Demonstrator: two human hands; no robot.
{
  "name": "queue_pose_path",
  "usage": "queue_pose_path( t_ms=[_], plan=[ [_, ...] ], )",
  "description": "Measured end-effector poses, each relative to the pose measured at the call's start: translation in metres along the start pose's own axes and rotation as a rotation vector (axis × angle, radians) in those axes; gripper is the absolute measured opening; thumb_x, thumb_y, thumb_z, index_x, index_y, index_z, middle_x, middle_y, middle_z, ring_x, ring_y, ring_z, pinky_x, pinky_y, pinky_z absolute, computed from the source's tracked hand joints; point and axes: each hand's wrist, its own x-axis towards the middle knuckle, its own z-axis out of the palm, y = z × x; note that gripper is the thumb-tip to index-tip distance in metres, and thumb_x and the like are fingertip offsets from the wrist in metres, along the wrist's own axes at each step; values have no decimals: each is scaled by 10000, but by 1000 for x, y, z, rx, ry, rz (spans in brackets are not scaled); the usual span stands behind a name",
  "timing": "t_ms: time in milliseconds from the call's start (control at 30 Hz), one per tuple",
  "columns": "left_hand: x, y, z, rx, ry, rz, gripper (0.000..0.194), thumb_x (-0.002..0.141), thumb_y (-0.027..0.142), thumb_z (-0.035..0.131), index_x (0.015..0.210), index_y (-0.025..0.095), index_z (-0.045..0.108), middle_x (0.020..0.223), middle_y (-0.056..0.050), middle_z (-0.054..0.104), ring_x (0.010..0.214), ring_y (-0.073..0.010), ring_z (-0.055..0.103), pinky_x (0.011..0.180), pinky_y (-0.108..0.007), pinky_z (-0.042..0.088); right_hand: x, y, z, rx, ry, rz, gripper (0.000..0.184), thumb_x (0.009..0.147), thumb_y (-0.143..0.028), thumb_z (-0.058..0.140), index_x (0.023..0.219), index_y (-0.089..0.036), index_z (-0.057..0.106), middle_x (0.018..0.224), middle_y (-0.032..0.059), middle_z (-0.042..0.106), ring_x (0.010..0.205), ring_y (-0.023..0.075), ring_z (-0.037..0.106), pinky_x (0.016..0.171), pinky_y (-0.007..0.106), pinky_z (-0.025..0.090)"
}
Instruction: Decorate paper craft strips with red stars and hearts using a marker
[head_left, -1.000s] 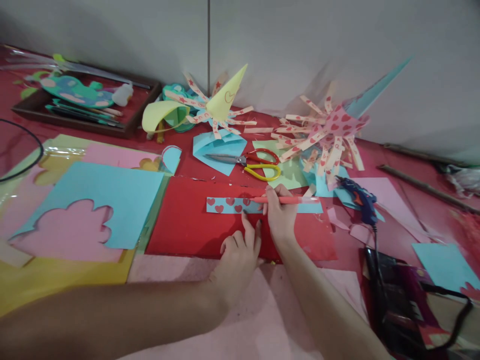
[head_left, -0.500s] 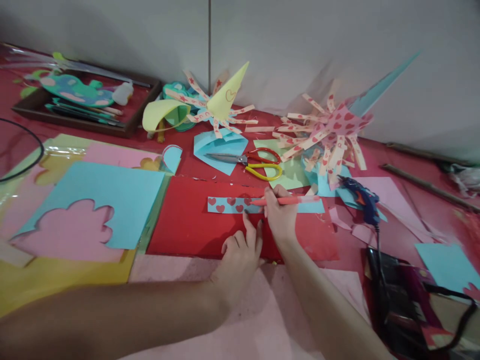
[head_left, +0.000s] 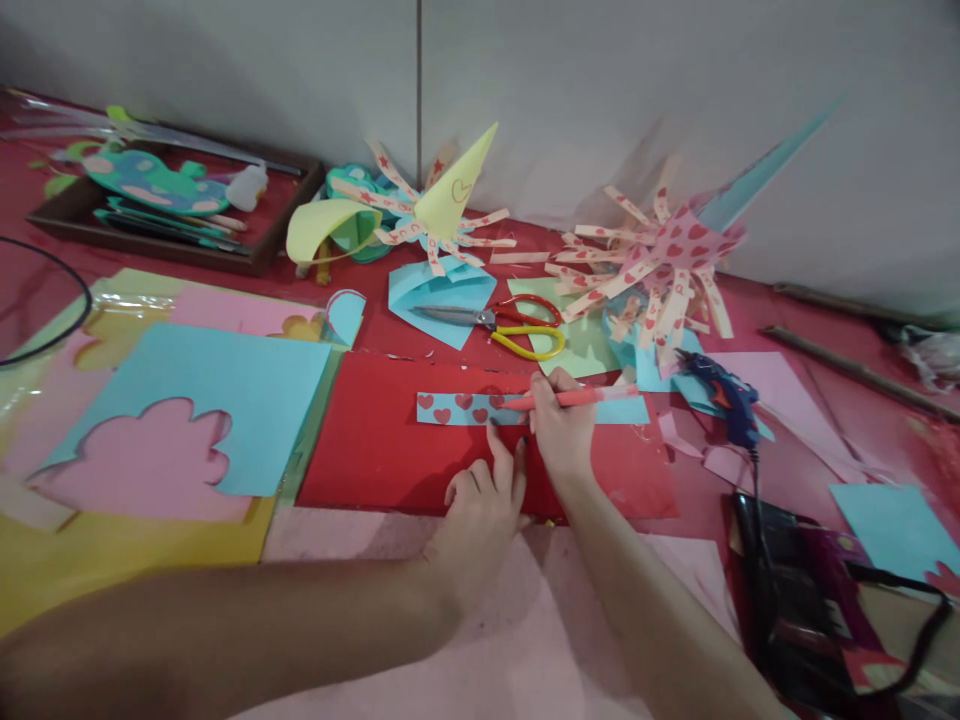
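A light-blue paper strip [head_left: 622, 410] lies across a red board [head_left: 375, 460]. Several red hearts mark its left part; the right part is plain where it shows. My right hand [head_left: 562, 430] is closed around a red marker pen [head_left: 581, 397], whose tip points left at the strip by the rightmost visible heart. Whether the tip touches the paper I cannot tell. My left hand [head_left: 484, 500] rests on the board with fingers apart, a fingertip at the strip's lower edge. Part of the strip is hidden behind my right hand.
Scissors [head_left: 517, 325] with red and yellow handles lie behind the strip. Paper cone figures [head_left: 450, 205] stand near the wall. A blue glue gun [head_left: 727, 400] and a black pouch [head_left: 780, 590] are at right. Cut paper sheets [head_left: 255, 390] and a brown tray [head_left: 255, 255] occupy the left.
Almost nothing differs. Both hands, the pen and the strip keep their places, and the whole view shifts very slightly.
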Motion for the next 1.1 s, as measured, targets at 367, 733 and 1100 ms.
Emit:
queue_pose_path(
  t_ms=[367, 733, 1100],
  plan=[
    [-1, 1, -1, 8, 2, -15, 602, 865, 475, 334, 1330, 92, 347, 1291, -246, 466, 606, -152, 543, 486, -284, 433, -1, 0, 0, 175, 58, -17, 354, 821, -374, 500, 557, -214, 327, 370, -111, 342, 342, 71, 414, 425, 210, 377],
    [-2, -2, -2, -2, 15, -31, 659, 843, 494, 381, 1328, 50, 334, 1289, -254, 461, 627, -162, 540, 499, -299, 433, -3, -4, 1, 211, 73, -10, 365, 835, -469, 445, 586, -203, 440, 388, -94, 359, 367, 70, 386, 433, 212, 372],
    [-2, -2, -6, 4, -18, -35, 632, 850, 484, 375, 1326, 69, 349, 1316, -228, 444, 654, -162, 529, 520, -297, 430, -4, -4, 1, 177, 113, -15, 356, 832, -452, 456, 578, -207, 415, 401, -95, 343, 394, 78, 425, 467, 218, 385]
  ],
)
